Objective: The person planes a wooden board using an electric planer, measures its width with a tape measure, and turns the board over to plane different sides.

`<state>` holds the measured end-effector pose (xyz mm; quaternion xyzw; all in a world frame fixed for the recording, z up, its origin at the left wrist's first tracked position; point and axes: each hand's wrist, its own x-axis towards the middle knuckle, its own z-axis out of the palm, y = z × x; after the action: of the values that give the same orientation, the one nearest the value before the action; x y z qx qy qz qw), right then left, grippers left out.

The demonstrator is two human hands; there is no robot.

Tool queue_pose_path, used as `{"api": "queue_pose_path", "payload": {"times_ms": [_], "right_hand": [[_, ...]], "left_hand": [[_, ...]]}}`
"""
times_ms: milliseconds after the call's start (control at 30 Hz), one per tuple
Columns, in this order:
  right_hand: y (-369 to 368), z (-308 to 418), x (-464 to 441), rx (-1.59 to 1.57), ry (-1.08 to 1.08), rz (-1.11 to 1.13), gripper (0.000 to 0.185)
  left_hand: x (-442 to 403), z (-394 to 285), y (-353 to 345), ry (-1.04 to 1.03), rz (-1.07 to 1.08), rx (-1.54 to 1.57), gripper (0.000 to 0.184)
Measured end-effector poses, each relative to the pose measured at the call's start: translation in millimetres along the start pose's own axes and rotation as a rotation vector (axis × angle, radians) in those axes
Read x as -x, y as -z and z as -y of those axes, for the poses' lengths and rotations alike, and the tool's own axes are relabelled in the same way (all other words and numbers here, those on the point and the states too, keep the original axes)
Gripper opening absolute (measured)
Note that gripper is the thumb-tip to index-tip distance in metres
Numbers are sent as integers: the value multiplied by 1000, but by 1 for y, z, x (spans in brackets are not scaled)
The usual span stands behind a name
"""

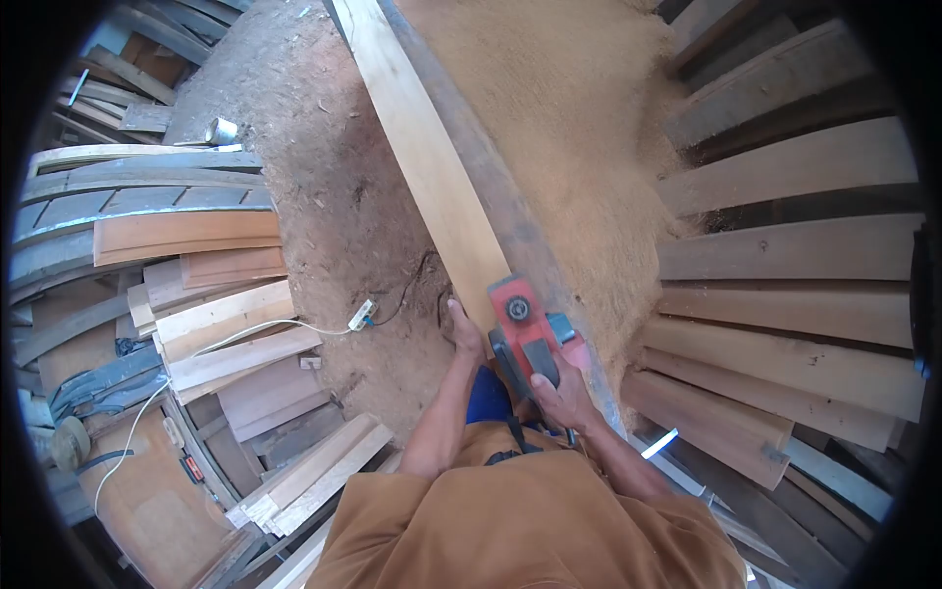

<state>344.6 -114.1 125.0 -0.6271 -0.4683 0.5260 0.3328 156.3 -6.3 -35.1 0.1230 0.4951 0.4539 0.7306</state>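
Observation:
A long pale board runs from the top of the view down toward my body, lying on a darker beam. On the board's near end rests a red and black electric planer. My right hand is wrapped round the planer's rear handle. At the board's left edge, near its close end, is my left hand, its thumb side up against the wood. The underside of that hand's fingers is hidden.
A white power strip with a cord lies on the ground at left. Stacked boards fill the left side, and more planks line the right. Sawdust covers the ground beyond the beam. A metal can stands upper left.

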Motion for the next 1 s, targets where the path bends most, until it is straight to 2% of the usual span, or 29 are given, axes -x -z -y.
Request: {"api": "queue_pose_path", "payload": {"times_ms": [67,167,267,333,400,500,600,667,767,833,1000], "right_hand": [[-5,26,-44,-23,-32,3,60],[-14,60,-129,-20,-21,-5,61],[-21,93,-217,-18,30,-26,61],[-25,117,-271,-13,50,-47,63],[-28,141,-319,9,48,-68,66],[-38,160,-405,-2,165,-140,58],[-40,192,-486,7,156,-143,61],[-37,236,-520,56,138,-159,63],[-35,276,-569,63,110,-116,63],[-37,280,-594,11,87,-64,62],[-39,264,-588,-72,22,-31,55]], "left_hand": [[-4,-7,3,55,3,45,75],[-22,-20,-6,-151,-12,7,72],[-30,-27,-13,-27,-129,-72,69],[-29,-41,-11,-279,-148,-1163,62],[-29,-18,7,-267,-271,-1088,61],[-44,17,26,-242,-452,-974,58],[-17,-31,-22,-126,-366,-773,57],[-13,-38,-35,-196,-370,-826,57],[-17,-25,-13,-292,-281,-894,61],[-18,-14,-8,-245,-268,-750,58],[-24,3,6,-189,-306,-787,60]]}}
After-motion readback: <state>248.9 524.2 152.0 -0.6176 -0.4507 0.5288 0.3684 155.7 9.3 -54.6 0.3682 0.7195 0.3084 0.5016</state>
